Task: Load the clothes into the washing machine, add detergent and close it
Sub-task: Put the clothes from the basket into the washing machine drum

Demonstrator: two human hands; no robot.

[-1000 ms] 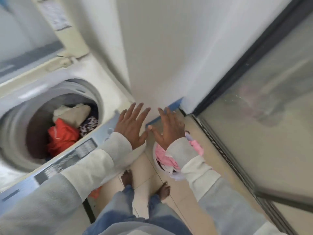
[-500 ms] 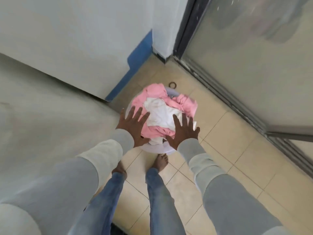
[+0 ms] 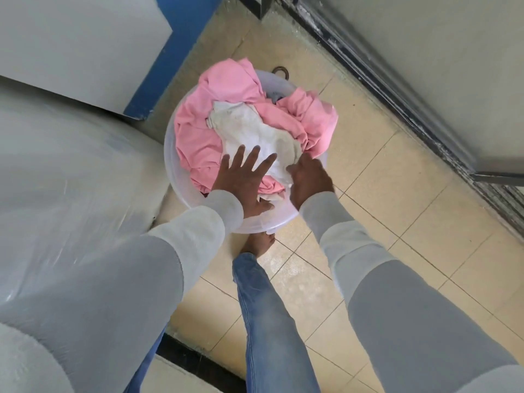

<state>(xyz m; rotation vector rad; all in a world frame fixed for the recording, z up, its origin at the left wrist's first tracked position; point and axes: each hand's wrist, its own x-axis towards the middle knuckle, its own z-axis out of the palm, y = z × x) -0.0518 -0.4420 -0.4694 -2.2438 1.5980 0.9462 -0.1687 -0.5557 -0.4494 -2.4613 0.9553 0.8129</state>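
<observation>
A round translucent white basin stands on the tiled floor, piled with a pink garment and a white cloth on top. My left hand lies flat on the clothes with fingers spread straight. My right hand has its fingers curled into the near edge of the white cloth and grips it. The washing machine's white side fills the left; its opening is out of view.
A white wall with a blue skirting strip runs behind the basin. A sliding glass door with a dark frame and track borders the right. A small metal ring lies on the floor behind the basin. My bare foot stands just in front of the basin.
My view swung from the open drum down to the basin. Both hands dropped onto the clothes, and the right hand's fingers closed on the white cloth.
</observation>
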